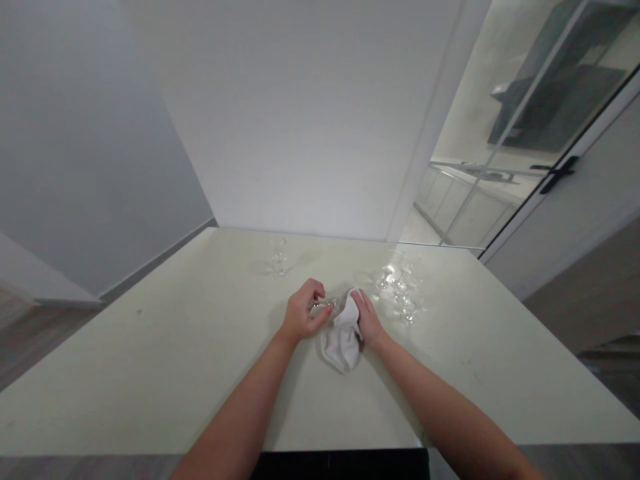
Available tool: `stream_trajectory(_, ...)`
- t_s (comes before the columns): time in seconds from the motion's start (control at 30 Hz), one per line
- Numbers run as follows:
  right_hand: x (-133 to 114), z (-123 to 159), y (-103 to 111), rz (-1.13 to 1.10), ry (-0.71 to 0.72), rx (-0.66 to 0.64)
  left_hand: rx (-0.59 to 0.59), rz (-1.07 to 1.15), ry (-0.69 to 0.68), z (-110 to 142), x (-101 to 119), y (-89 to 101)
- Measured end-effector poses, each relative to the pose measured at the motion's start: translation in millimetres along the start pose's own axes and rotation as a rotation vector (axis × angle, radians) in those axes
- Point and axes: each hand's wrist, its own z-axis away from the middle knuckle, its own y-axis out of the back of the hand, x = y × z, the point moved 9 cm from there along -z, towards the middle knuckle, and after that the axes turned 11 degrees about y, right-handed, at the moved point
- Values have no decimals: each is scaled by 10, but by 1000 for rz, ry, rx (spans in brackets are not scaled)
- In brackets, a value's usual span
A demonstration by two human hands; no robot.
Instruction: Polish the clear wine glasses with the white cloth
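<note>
Over the middle of the table, my left hand (304, 311) is closed on the stem end of a small clear stemmed glass (325, 304), tipped on its side. My right hand (369, 321) grips a white cloth (343, 343) against the other end of that glass. Most of the bowl is hidden by the cloth, whose loose part hangs down between my forearms. Right of my right hand stands a cluster of several clear stemmed glasses (400, 287). To the far left of my hands stands a clear glass (279, 257), possibly one of two close together.
The pale table (150, 347) reaches a white wall (300, 120) at its far edge. A glass-paned door (555, 173) with a black handle stands at the right. Something black (340, 465) lies at the near edge, below my forearms.
</note>
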Motion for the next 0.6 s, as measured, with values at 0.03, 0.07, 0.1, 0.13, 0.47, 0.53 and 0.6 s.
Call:
stream_trajectory(0.03,-20,-5,-15,0,15,-29,-2,-15,-1,5,0,-8)
stream_trajectory(0.07,-82,-6,-46,18,70,-80,-2,-21,28,-5,-37,-18)
stream_trajectory(0.1,-175,3,-82,52,154,-136,3,-15,81,-29,-108,-25)
stream_trajectory(0.13,-283,23,-110,103,255,-177,10,5,153,-59,-206,-33)
stream_trajectory(0.47,-581,130,-175,305,536,-223,-69,247,569,-117,-812,-254)
stream_trajectory(0.53,-504,98,-148,218,452,-214,-59,235,525,-107,-748,-218)
stream_trajectory(0.6,-368,59,-115,118,321,-182,-49,229,484,-101,-687,-180)
